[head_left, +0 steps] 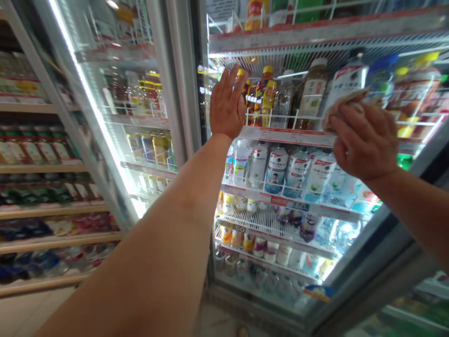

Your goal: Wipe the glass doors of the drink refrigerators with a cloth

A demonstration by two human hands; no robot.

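My left hand [227, 105] is raised with its fingers stretched out flat, at the left end of the open fridge's upper wire shelf [280, 133], just in front of yellow-capped bottles [266, 96]. It holds nothing. My right hand [365, 140] is closed on a crumpled beige cloth [342, 106], held against a white-labelled bottle [347, 77] on the same shelf. Below stands a row of white and blue bottles [280, 171].
The glass door [105, 121] on the left stands swung open, with drinks showing through it. Wooden store shelves [42, 167] with bottles run along the far left. Lower fridge racks [266, 224] hold small cups and bottles. A second door frame [403, 220] slants at the right.
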